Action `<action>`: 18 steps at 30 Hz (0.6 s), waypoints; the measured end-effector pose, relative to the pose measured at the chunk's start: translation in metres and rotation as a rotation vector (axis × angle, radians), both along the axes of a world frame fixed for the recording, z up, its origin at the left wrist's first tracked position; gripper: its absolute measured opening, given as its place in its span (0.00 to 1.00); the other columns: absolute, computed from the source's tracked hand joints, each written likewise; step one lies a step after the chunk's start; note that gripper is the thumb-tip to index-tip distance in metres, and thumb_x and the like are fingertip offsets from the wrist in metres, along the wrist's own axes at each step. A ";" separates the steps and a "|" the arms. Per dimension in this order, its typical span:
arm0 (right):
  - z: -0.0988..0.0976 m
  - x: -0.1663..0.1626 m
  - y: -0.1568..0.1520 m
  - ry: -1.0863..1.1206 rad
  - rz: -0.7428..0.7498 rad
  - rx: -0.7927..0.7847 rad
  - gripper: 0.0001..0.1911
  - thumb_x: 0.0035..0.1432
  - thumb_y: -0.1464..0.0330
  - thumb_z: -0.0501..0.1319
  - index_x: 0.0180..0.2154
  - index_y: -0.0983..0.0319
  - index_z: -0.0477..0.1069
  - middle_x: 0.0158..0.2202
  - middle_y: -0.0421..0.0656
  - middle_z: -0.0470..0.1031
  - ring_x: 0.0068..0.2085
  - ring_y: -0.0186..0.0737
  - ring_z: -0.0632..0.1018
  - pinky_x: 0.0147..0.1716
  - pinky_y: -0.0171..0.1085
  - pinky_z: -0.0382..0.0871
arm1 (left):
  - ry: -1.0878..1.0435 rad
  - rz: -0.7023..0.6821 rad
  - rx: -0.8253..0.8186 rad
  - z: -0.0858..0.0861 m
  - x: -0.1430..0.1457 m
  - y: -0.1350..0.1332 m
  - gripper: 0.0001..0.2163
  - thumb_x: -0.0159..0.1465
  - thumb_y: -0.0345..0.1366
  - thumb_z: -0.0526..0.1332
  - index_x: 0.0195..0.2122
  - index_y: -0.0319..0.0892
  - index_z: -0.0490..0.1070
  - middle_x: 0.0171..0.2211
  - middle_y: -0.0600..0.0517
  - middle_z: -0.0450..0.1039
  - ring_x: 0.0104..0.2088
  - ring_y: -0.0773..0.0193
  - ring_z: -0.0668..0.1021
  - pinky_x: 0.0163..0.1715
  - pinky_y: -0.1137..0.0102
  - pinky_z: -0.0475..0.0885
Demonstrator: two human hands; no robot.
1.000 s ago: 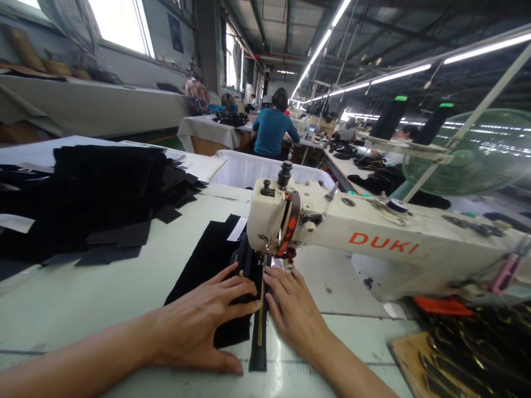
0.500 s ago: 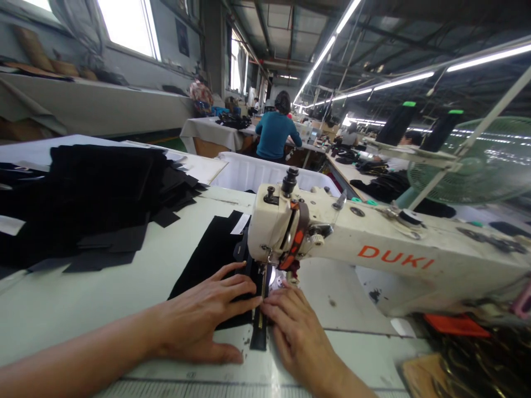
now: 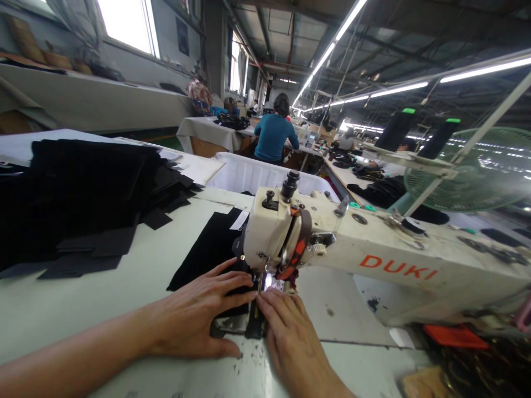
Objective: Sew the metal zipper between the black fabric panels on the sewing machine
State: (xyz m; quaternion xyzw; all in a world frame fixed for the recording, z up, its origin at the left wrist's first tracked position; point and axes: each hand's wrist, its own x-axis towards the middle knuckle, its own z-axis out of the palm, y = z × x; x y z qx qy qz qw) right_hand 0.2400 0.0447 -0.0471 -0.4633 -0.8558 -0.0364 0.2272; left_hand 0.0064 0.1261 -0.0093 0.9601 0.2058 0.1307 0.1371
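A black fabric piece (image 3: 207,249) with a white label (image 3: 239,220) lies under the head of a white sewing machine (image 3: 265,226). A dark zipper strip (image 3: 254,326) with brass-coloured teeth runs along its right edge towards me, below the needle area. My left hand (image 3: 203,315) is open, fingers spread flat on the fabric and thumb out on the table. Just right of the strip, my right hand (image 3: 292,334) lies with fingers outstretched, its fingertips touching the strip's edge by the lit presser foot. The right thumb is mostly hidden.
A pile of black fabric pieces (image 3: 91,199) covers the table's left side. Behind the machine stands a white bin (image 3: 265,171). Thread cones (image 3: 396,130) and a green fan (image 3: 473,171) are at right. A person in a blue top (image 3: 274,135) sits ahead.
The fabric and zipper strip have slid away from me under the machine head, so less of the strip shows. Both hands stay beside it, and the view has shifted slightly.
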 end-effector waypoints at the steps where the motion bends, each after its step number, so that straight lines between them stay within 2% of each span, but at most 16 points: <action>1: 0.000 0.000 0.000 -0.012 -0.013 0.001 0.27 0.61 0.79 0.50 0.61 0.66 0.65 0.60 0.46 0.71 0.60 0.48 0.69 0.62 0.54 0.63 | -0.007 0.005 -0.002 -0.001 0.000 0.001 0.36 0.58 0.57 0.66 0.65 0.49 0.63 0.63 0.44 0.66 0.63 0.46 0.68 0.68 0.51 0.49; 10: 0.001 0.000 0.002 -0.052 -0.079 -0.047 0.28 0.63 0.77 0.49 0.64 0.64 0.60 0.65 0.43 0.63 0.65 0.46 0.65 0.63 0.53 0.63 | 0.010 0.037 0.021 -0.009 0.000 0.007 0.38 0.58 0.58 0.65 0.66 0.47 0.61 0.65 0.40 0.62 0.65 0.44 0.64 0.67 0.49 0.54; 18: -0.001 0.001 0.003 -0.044 -0.069 0.021 0.29 0.61 0.77 0.51 0.63 0.63 0.62 0.64 0.45 0.66 0.63 0.47 0.67 0.61 0.53 0.66 | -0.029 0.015 -0.065 0.000 0.000 0.006 0.34 0.59 0.55 0.66 0.64 0.47 0.64 0.64 0.43 0.64 0.64 0.47 0.66 0.67 0.51 0.52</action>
